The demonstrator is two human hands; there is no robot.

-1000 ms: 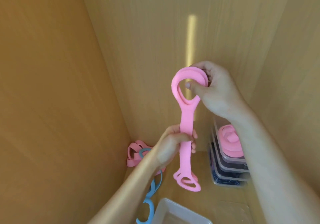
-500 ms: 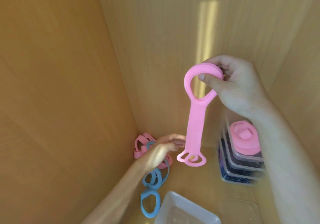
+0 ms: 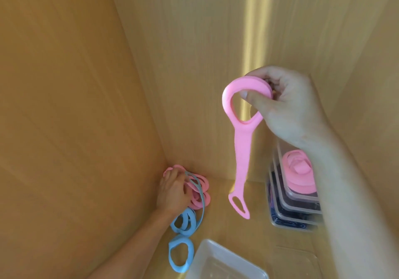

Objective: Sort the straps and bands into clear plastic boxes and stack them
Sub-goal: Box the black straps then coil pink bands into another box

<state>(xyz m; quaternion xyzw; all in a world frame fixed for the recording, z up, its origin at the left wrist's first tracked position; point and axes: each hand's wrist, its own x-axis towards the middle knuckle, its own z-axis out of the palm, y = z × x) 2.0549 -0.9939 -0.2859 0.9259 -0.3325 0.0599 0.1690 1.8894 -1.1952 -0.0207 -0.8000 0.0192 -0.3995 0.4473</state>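
Note:
My right hand (image 3: 287,104) pinches the looped top of a long pink strap (image 3: 243,149), which hangs straight down above the shelf floor. My left hand (image 3: 172,190) reaches into the back left corner and lies on a pile of pink straps (image 3: 200,192), its fingers curled onto them. Blue straps (image 3: 183,233) trail forward from that pile. At the right stands a stack of clear plastic boxes (image 3: 295,207); the top one holds a coiled pink strap (image 3: 299,173), the lower ones dark bands. An open clear box (image 3: 224,263) sits at the bottom edge.
Wooden walls close in on the left (image 3: 75,106), back (image 3: 194,63) and right. A clear lid (image 3: 295,263) lies flat on the floor to the right of the open box.
My left hand let go of the hanging pink strap and moved down to the pile in the corner. My right hand still holds the strap's loop, which now hangs free.

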